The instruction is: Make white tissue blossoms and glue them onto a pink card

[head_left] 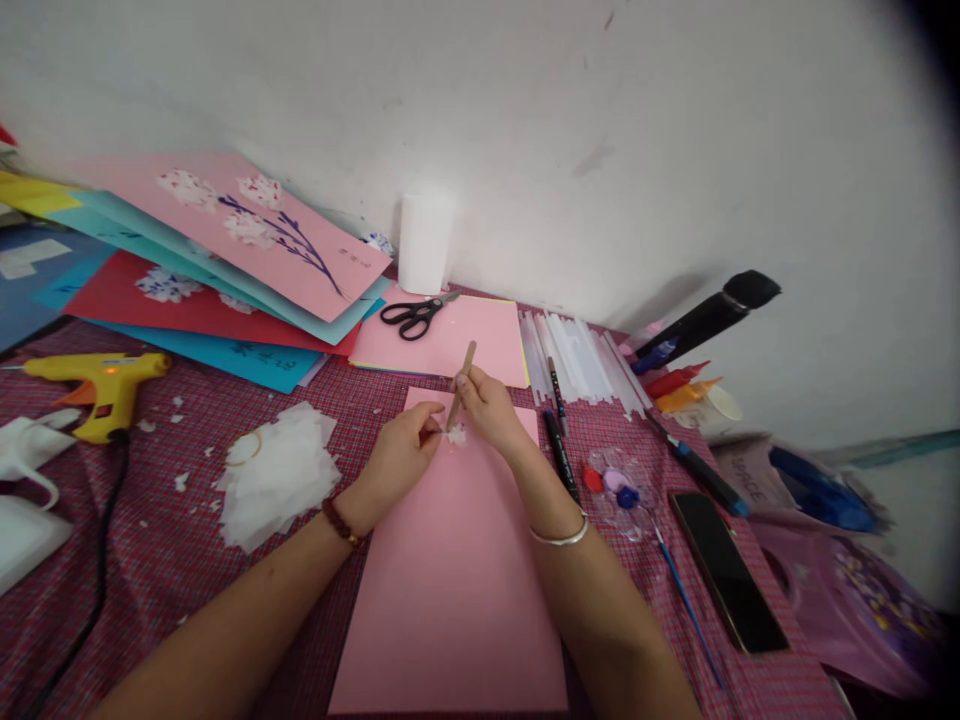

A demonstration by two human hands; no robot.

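1. One worktop [165, 570] carries a pink sheet [457, 580], mostly bare.
2. Right hand [486, 405]: grip closed round a wooden stick [454, 410].
3. Left hand [401, 450]: fingers bent; cannot tell whether they hold anything.
4. White cluster [457, 436] near the sheet's top: a start, most seemingly left.

"SPACE" reads clear on the bag [750, 482], well right of the right hand [486, 405]! Left of that grip, handwriting marks a pink card [262, 263] and a blue card [259, 360], too blurred to read.

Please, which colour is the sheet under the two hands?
The sheet is pink, best seen in the head view.
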